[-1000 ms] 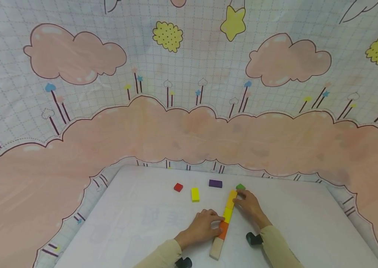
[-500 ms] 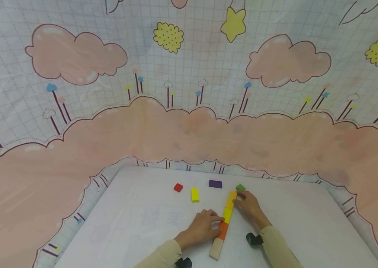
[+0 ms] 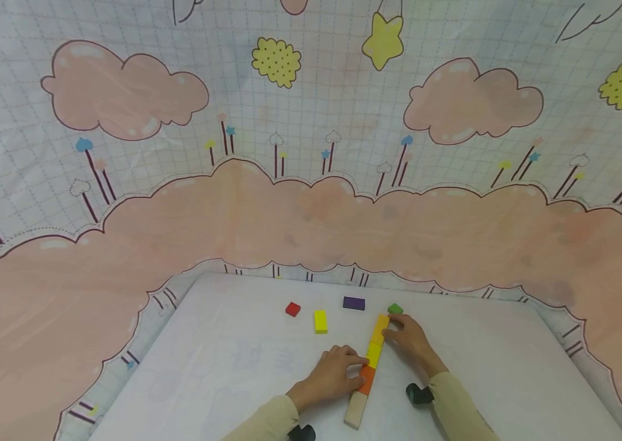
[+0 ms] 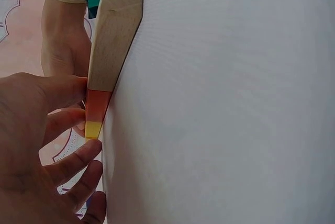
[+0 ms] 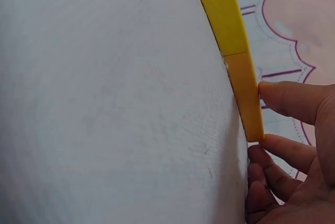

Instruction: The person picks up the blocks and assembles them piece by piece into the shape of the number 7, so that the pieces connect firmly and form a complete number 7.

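Note:
A straight row of wooden blocks lies on the white table: a plain wood block (image 3: pixel 355 410) nearest, then an orange block (image 3: pixel 367 381), a yellow block (image 3: pixel 374 353) and an amber block (image 3: pixel 380 329). At the row's left side is my left hand (image 3: pixel 329 375), thumb touching by the orange block and index fingertip by the yellow one; its other fingers are spread. My right hand (image 3: pixel 411 337) touches the amber block, thumb (image 5: pixel 285 97) on its long side and index finger (image 5: pixel 288 149) at its far end corner. Neither hand wraps round a block.
Loose blocks lie farther back on the white table (image 3: pixel 223 367): a red one (image 3: pixel 292 309), another yellow one (image 3: pixel 320 321), a purple one (image 3: pixel 354 303) and a green one (image 3: pixel 395 309) just beyond my right hand. A cloud-patterned cloth (image 3: pixel 311 220) hangs behind.

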`<move>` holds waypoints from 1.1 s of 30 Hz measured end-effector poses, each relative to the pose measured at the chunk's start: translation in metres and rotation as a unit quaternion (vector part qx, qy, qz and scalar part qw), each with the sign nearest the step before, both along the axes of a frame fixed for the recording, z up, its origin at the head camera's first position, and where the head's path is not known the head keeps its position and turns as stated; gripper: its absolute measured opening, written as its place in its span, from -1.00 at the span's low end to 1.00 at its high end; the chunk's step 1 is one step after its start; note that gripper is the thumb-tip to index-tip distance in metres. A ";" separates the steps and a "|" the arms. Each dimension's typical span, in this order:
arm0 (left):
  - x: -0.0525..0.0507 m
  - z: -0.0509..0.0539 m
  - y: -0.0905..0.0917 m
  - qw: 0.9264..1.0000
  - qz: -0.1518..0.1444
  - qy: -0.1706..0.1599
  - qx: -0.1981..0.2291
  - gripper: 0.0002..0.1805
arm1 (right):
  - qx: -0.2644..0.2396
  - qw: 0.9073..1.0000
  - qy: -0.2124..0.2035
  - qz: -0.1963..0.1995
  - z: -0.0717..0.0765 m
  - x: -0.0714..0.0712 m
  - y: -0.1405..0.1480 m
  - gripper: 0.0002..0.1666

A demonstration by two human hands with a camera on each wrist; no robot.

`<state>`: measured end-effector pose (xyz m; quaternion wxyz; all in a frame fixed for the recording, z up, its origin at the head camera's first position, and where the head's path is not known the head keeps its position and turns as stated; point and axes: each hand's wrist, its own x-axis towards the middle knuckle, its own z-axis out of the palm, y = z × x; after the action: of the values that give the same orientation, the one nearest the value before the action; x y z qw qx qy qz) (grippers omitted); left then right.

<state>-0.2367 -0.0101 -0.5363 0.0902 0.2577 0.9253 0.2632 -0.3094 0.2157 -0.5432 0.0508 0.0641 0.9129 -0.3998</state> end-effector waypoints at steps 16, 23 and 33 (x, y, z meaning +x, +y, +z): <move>0.000 0.000 0.000 1.000 0.001 0.002 0.004 -0.59 | -0.006 1.000 0.023 0.015 0.005 0.004 0.005 -0.40; 0.002 0.001 0.000 1.000 0.001 0.005 0.004 -0.59 | -0.012 1.000 0.023 0.010 0.008 0.008 0.010 -0.43; 0.000 -0.002 0.000 1.000 0.002 0.004 0.004 -0.59 | -0.023 0.999 0.048 -0.002 0.016 0.009 0.021 -0.51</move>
<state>-0.2371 -0.0101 -0.5384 0.0851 0.2569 0.9253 0.2658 -0.3008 0.2371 -0.5267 0.0074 0.0453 0.9046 -0.4238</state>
